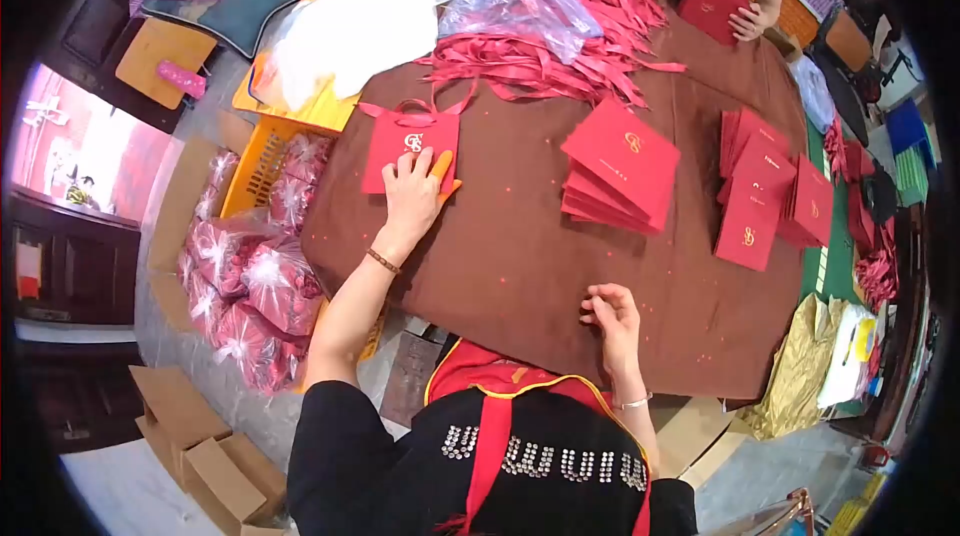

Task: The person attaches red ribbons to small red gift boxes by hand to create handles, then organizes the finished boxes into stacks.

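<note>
My left hand (413, 196) lies on the lower part of a red paper bag (385, 141) with a gold logo and ribbon handles. Its fingers are spread over the bag, and orange covers show on the thumb side. Above the brown cloth near the table's front edge is my right hand (612, 318), its fingers curled with the thumb near the fingertips; nothing can be made out between them. A fanned stack of red bags (622, 166) sits to the right of centre. Further right stand more red bags (757, 206), some leaning on each other.
Red ribbons (510, 66) are heaped at the table's back under clear plastic (520, 11). A co-worker's hands (748, 23) hold a red bag at the back right. Left of the brown-covered table (480, 236) are a yellow crate (252, 168) and plastic-wrapped red bundles (280, 281).
</note>
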Motion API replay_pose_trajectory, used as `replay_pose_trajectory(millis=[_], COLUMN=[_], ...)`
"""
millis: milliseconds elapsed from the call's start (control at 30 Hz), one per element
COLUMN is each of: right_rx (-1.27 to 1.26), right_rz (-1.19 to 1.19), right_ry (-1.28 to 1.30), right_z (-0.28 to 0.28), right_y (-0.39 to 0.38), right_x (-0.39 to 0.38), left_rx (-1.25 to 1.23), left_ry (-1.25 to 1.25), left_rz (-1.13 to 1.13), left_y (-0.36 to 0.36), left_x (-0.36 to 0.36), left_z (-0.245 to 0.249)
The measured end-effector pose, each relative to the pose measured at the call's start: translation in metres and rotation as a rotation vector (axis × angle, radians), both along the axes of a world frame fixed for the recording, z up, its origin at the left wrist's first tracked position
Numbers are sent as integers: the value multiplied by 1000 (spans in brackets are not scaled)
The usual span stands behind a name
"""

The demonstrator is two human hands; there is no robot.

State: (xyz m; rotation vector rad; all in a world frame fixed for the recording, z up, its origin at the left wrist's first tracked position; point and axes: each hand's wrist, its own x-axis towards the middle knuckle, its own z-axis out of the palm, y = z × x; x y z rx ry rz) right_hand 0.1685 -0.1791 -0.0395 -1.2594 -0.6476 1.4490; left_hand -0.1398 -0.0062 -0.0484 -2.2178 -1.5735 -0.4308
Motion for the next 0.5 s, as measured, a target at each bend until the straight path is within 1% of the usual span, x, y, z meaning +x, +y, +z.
replay_pose_trajectory(millis=[100,267,300,333,367,433,467,500], right_rx=[34,28,26,32,38,68,104,139], right_rz=[-3,-19,-47,-43,-42,-109,-158,-200], right_ry=[-20,-57,-62,-43,-24,-42,-34,-27], right_z=[0,2,4,6,8,14,16,19], right_y=[5,17,19,21,24,32,36,41], right_x=[13,20,20,19,21,28,33,37], left_rx=[-1,-138,-223,-248,-273,-447,-360,-359], left_ry=[3,16,5,10,15,138,129,127], left_rz=[-15,-198,-221,-230,-243,-109,-123,-154], left_y=[12,50,56,61,64,56,57,59], left_x=[-12,-49,-52,-55,-54,-35,-30,-16], left_z=[4,11,13,16,17,43,41,45])
